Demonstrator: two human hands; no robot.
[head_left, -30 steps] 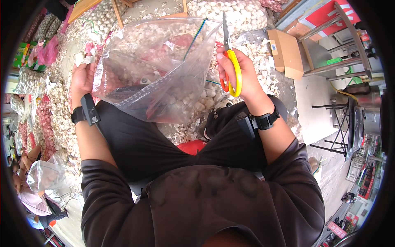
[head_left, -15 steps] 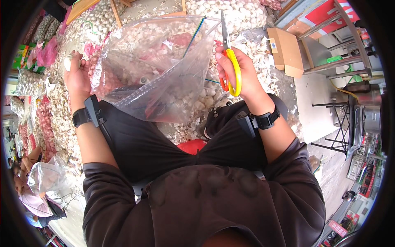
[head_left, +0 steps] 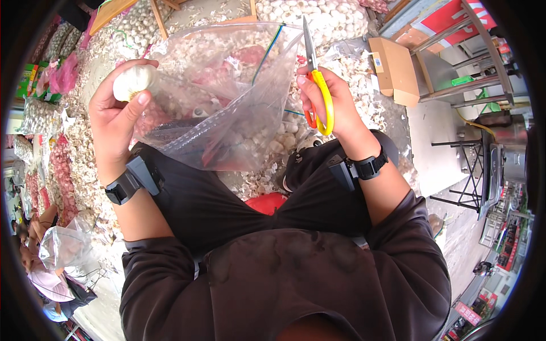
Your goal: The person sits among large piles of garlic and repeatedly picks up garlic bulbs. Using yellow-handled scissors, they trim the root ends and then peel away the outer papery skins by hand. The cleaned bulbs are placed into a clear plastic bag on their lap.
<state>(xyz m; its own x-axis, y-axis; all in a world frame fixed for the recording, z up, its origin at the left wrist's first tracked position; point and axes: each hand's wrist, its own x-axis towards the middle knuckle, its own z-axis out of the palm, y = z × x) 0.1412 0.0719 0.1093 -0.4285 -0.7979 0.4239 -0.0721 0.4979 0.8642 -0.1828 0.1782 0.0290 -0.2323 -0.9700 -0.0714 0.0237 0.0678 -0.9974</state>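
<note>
A white garlic bulb (head_left: 132, 83) sits in my left hand (head_left: 116, 113), gripped between the thumb and fingers beside the bag's left edge. My right hand (head_left: 336, 108) is closed around scissors (head_left: 323, 105) with yellow and orange handles. Their blades are together and point away from me. Between my hands a large clear plastic bag (head_left: 239, 122) spreads over my knees, its far corner near the scissors' blades. Loose garlic bulbs (head_left: 287, 136) show beside the bag, near my right knee.
Garlic skins (head_left: 77, 165) litter the ground all round. White bulbs (head_left: 318, 23) are heaped at the far side. An open cardboard box (head_left: 395, 71) stands at the right, before a metal rack (head_left: 478, 82). Another person (head_left: 51, 278) is at the left edge, near a clear bag (head_left: 65, 247).
My left hand has turned and moved right towards the plastic bag, bringing the garlic bulb into fuller view. The right hand with the scissors has hardly moved.
</note>
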